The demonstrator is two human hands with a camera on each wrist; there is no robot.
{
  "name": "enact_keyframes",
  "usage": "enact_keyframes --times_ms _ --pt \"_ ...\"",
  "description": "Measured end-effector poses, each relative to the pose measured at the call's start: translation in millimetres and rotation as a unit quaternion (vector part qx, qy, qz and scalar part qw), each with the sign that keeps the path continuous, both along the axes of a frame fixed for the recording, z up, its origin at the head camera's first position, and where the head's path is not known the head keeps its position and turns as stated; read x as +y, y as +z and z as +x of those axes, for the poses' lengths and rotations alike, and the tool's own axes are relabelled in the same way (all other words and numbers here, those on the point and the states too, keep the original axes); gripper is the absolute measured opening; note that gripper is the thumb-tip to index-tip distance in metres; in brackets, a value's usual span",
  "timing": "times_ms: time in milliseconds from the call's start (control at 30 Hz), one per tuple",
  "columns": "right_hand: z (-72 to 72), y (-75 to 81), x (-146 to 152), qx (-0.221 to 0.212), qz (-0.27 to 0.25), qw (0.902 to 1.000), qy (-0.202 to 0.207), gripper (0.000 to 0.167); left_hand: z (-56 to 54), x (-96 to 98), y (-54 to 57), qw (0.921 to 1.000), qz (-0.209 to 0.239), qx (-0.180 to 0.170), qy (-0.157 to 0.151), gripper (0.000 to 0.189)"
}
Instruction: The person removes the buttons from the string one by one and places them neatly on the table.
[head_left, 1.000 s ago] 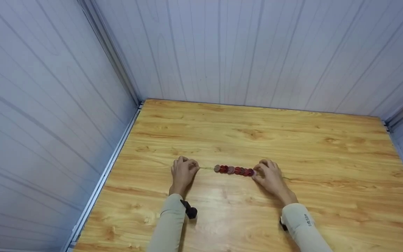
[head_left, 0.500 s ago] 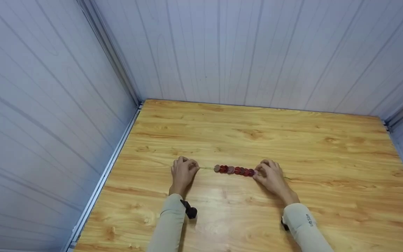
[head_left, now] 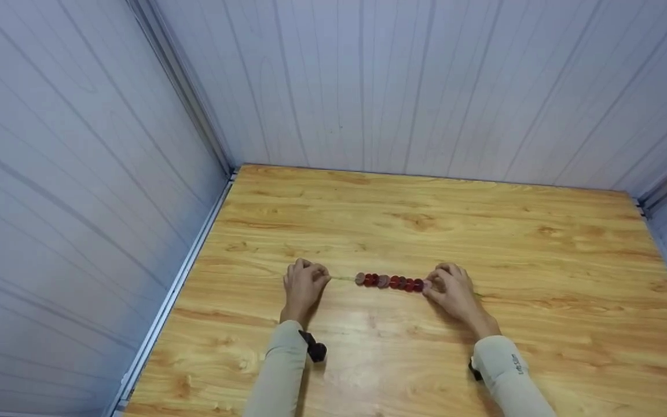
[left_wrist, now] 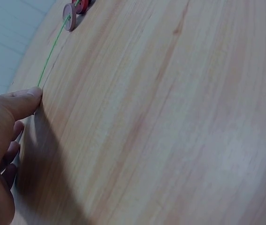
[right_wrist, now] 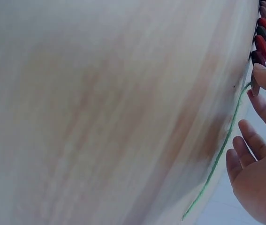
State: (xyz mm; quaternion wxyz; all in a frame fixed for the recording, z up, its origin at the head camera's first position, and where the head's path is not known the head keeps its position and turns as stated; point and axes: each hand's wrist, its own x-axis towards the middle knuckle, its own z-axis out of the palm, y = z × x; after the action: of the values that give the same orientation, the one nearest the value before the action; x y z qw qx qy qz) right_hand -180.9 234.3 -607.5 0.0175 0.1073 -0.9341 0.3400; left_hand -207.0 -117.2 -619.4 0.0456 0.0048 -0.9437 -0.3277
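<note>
A row of red, brown and mauve buttons (head_left: 395, 282) is threaded on a thin green string (left_wrist: 53, 49), low over the wooden table. My left hand (head_left: 303, 289) pinches the string between thumb and forefinger, left of the row. A short bare stretch of string runs from there to the first mauve button (left_wrist: 69, 17). At the row's other end, my right hand (head_left: 454, 296) pinches the last button (right_wrist: 255, 84) between thumb and forefinger, its other fingers loosely bent. The string's free tail (right_wrist: 217, 159) trails past that hand along the tabletop.
The wood-grain table (head_left: 426, 220) meets a pale panelled wall (head_left: 391, 87) at the back and another wall (head_left: 79, 191) on the left. A black wrist camera (head_left: 315, 349) sticks out from the left sleeve.
My right hand has shifted slightly to the right, and the row of buttons has slid a little the same way. The left hand stays in place on the string.
</note>
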Motion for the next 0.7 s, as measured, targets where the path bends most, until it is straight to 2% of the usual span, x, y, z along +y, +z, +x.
enact_keyframes --times_ms 267,700 --pt "0.5 0.3 4.7 0.013 0.002 0.9999 0.0 0.022 0.0 1.0 0.3 1.0 -0.007 -0.003 -0.001 0.008" --pt "-0.2 1.9 13.7 -0.002 -0.009 0.9999 -0.006 0.023 0.6 0.5 2.1 0.9997 -0.015 -0.017 -0.003 0.007"
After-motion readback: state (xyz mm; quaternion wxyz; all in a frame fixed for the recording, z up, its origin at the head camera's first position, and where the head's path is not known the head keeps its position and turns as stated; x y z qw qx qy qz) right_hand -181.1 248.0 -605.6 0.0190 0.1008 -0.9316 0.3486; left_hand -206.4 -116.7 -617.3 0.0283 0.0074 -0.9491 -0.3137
